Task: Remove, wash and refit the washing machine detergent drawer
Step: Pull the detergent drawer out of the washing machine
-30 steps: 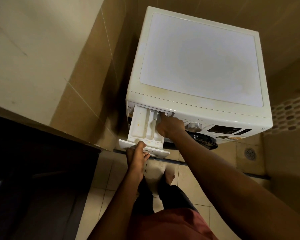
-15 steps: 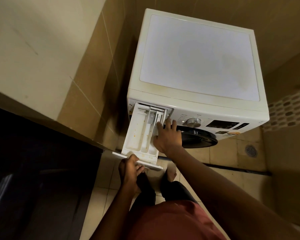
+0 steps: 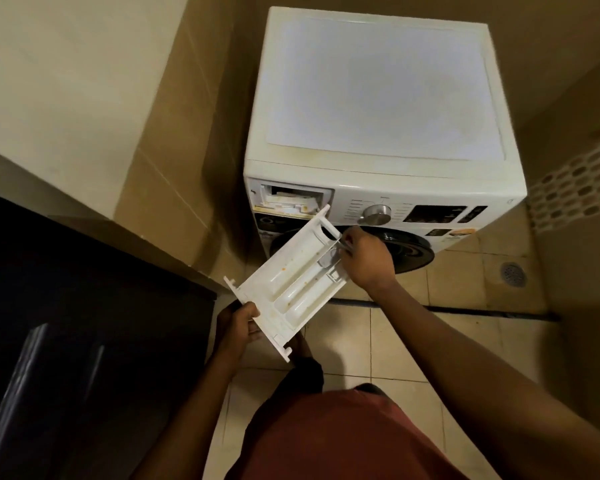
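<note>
The white detergent drawer (image 3: 291,278) is out of the washing machine (image 3: 378,98) and held in the air in front of it, tilted, with orange specks in its compartments. My left hand (image 3: 238,327) grips the drawer's front panel end from below. My right hand (image 3: 364,258) grips the drawer's rear right edge. The open drawer slot (image 3: 291,199) at the machine's top left shows a stained interior.
A control dial (image 3: 378,213) and a dark display (image 3: 433,213) sit right of the slot, above the black door (image 3: 406,249). A tiled wall (image 3: 174,133) stands close on the left, and a dark cabinet (image 3: 66,323) below it. A floor drain (image 3: 513,273) lies on the right.
The drawer slid out farther and then came free of the slot. Both hands have carried it back and down, away from the machine, and it is turned at an angle.
</note>
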